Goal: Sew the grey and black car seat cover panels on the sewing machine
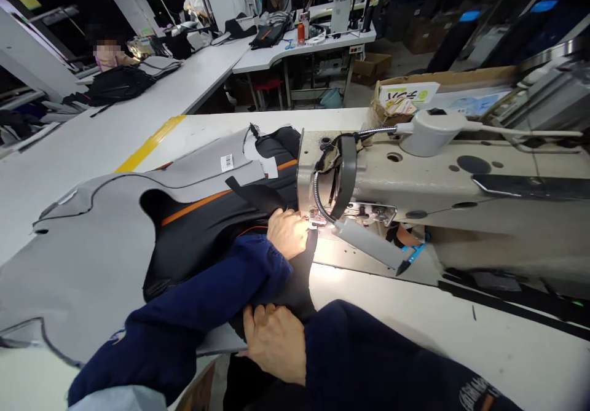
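Observation:
A large sewn piece of black fabric [198, 251] with orange piping and a grey backing [92, 251] lies across the white table, its right edge at the sewing machine [442, 183]. My left hand [288, 233] is closed on the black fabric right beside the lit presser foot [317, 217], fingers bent and fingertips partly hidden. Nearer to me, my right hand [276, 343] grips the near edge of the same black fabric, its thumb out of sight. A black strap [255, 196] lies over the piece just beyond my left hand. The needle is too small to make out.
A grey lamp [369, 245] on a bendy neck hangs by the machine head. Blue-handled snips [412, 257] lie beneath the arm. A cardboard box [382, 101] stands behind the machine. Yellow tape [150, 144] crosses the table. Other people sit at workstations further back.

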The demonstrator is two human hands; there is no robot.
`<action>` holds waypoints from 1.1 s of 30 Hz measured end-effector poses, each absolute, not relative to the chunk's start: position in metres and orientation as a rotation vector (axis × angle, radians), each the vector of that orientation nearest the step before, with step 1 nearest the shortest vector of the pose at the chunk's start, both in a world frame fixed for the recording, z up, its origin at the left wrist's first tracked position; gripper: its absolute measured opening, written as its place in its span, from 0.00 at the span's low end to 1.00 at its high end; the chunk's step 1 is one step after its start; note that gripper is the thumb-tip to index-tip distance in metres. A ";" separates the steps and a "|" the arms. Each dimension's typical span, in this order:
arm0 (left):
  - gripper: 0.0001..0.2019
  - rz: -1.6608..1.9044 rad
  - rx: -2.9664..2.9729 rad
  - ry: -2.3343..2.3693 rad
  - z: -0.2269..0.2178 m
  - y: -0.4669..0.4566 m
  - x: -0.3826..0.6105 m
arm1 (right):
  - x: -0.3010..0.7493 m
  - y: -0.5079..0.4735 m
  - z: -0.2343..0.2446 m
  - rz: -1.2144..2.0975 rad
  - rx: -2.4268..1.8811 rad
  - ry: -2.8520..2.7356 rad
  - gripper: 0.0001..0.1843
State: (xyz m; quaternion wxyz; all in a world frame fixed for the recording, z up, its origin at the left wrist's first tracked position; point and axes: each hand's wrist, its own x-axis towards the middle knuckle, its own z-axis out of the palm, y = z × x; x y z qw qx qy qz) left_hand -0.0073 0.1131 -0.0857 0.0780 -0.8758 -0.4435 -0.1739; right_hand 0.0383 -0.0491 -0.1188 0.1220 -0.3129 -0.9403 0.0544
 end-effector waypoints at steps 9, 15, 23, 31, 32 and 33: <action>0.08 -0.479 -2.678 -0.948 -0.090 0.112 -0.018 | 0.041 -0.049 -0.118 0.129 -0.873 -2.699 0.32; 0.07 -0.262 -2.762 -0.849 -0.082 0.110 -0.019 | 0.039 -0.047 -0.117 0.214 -0.926 -2.697 0.35; 0.07 -0.213 -2.842 -0.852 -0.088 0.108 -0.019 | 0.042 -0.042 -0.106 0.260 -0.925 -2.759 0.23; 0.08 -0.278 -2.802 -1.068 -0.091 0.097 -0.011 | 0.049 -0.029 -0.104 0.303 -0.856 -2.762 0.01; 0.07 -0.261 -2.796 -1.086 -0.090 0.095 -0.009 | 0.048 -0.028 -0.106 0.320 -0.842 -2.766 0.01; 0.06 -0.239 -2.793 -1.106 -0.090 0.094 -0.007 | 0.048 -0.026 -0.108 0.327 -0.819 -2.780 0.03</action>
